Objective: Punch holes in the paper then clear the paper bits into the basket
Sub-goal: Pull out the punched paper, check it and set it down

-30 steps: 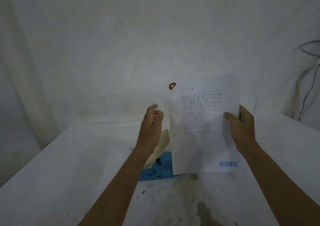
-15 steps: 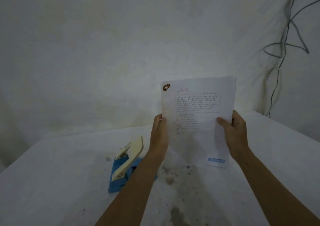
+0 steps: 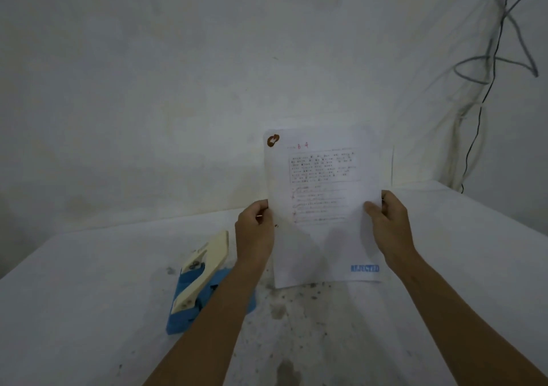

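Both hands hold a printed sheet of paper (image 3: 323,207) upright above the table (image 3: 89,296). The left hand (image 3: 256,231) pinches its edge at 9 o'clock; the right hand (image 3: 385,222) grips the 3 o'clock edge. One small hole, perhaps punched, shows beside the left thumb. The hole punch (image 3: 201,279) sits at 8 o'clock of the sheet, apart from it.
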